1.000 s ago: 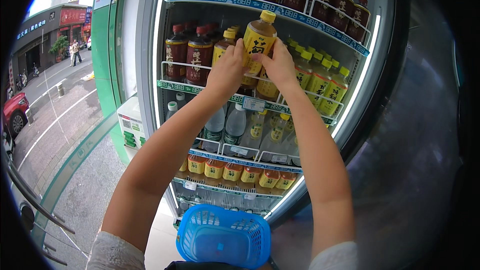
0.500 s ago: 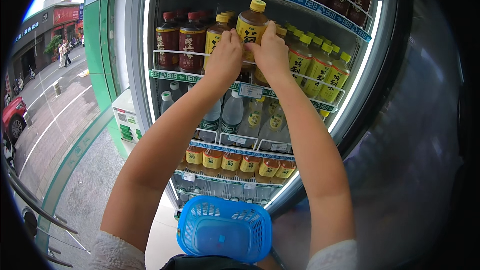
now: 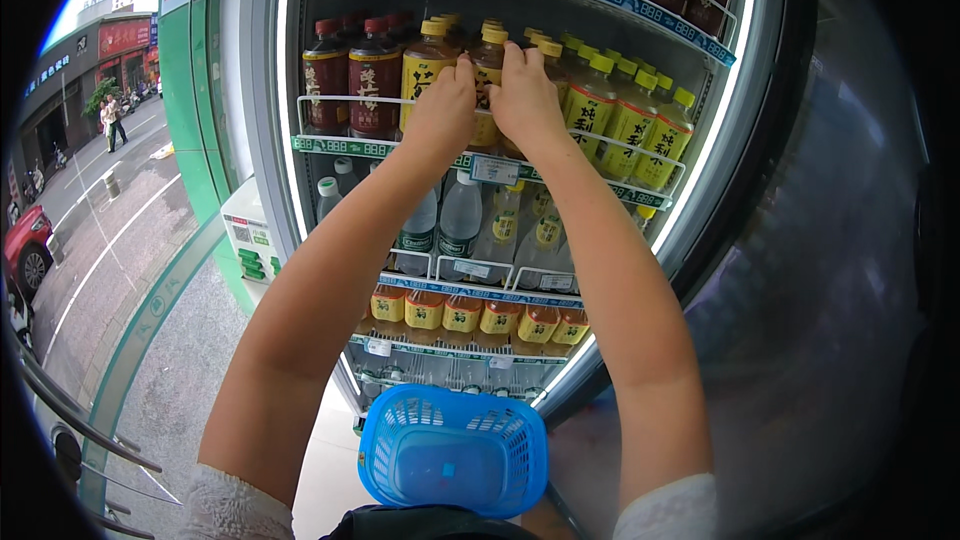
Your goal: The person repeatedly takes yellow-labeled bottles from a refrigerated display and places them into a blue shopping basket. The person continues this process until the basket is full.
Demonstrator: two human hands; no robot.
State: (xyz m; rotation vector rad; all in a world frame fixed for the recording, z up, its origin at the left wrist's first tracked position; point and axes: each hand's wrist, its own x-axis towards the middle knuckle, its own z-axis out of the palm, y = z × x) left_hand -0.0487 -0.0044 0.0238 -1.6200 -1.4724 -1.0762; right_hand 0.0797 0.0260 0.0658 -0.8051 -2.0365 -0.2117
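both hands on one yellow-capped bottle (image 3: 489, 90), standing on the middle shelf (image 3: 400, 148) of the open cooler, front row. left hand (image 3: 441, 112) wraps its left side, right hand (image 3: 524, 98) its right, fingers closed round it. it looks seated on the shelf, hands not let go yet. dark red-capped bottles (image 3: 352, 80) at nine o'clock, more yellow ones (image 3: 625, 120) at three. blue basket (image 3: 455, 448) at six o'clock, looks empty.

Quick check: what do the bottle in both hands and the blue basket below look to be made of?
Bottle: probably clear plastic, with amber drink showing, a yellow screw cap and a glossy label. Blue basket: likely moulded plastic, uniform colour with slotted lattice walls and a slight sheen.
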